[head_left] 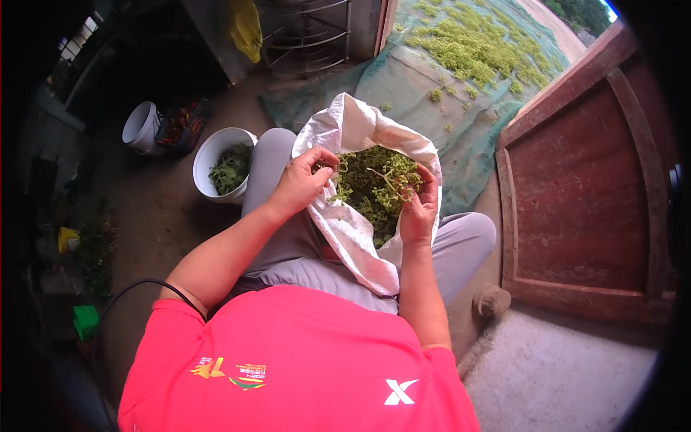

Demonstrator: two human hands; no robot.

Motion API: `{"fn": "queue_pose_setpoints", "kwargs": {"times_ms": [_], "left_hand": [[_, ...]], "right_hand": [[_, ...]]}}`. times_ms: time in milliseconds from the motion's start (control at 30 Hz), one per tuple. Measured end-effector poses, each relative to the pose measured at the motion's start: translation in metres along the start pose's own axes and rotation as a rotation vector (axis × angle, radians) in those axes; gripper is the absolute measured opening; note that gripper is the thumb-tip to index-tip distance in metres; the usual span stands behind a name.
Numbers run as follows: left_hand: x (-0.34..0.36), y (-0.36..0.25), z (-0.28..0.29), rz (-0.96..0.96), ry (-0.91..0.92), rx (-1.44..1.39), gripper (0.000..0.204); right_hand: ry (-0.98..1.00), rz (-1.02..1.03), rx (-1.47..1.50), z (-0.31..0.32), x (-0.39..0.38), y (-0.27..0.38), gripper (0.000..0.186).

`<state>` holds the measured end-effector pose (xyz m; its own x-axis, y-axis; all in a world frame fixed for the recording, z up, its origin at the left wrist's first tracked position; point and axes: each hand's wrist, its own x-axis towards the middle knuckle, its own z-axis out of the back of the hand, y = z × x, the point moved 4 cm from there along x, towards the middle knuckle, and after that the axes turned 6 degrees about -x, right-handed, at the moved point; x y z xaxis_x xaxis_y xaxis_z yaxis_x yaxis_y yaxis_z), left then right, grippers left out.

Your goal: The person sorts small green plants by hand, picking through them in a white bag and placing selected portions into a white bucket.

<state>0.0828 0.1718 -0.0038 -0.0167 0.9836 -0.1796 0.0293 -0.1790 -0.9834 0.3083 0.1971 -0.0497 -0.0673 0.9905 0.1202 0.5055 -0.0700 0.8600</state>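
Between my knees stands a white woven sack (356,257) with its rim rolled out, holding a mass of green plant sprigs (371,209). My left hand (306,180) is at the sack's left side, fingers pinched on what looks like a small piece of plant. My right hand (419,205) is at the right inside the rim, closed on a light-green sprig cluster (396,180) that reaches across the sack's opening.
A white bucket (203,183) of green leaves sits left of my legs, near another bucket (134,126) and a crate of red produce (180,129). Netting (461,169) strewn with greens lies ahead; a red wooden door (576,201) stands right, a wire rack (306,39) behind.
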Motion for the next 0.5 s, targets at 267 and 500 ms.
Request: {"fn": "queue_pose_setpoints", "kwargs": {"times_ms": [267, 500], "left_hand": [[0.0, 0.001, -0.013, 0.096, 0.054, -0.193, 0.019], [-0.004, -0.002, -0.024, -0.107, 0.137, 0.209, 0.031]], "right_hand": [[-0.02, -0.065, 0.103, 0.004, 0.002, -0.006, 0.044], [0.001, -0.109, 0.159, 0.002, -0.002, -0.013, 0.046]]}}
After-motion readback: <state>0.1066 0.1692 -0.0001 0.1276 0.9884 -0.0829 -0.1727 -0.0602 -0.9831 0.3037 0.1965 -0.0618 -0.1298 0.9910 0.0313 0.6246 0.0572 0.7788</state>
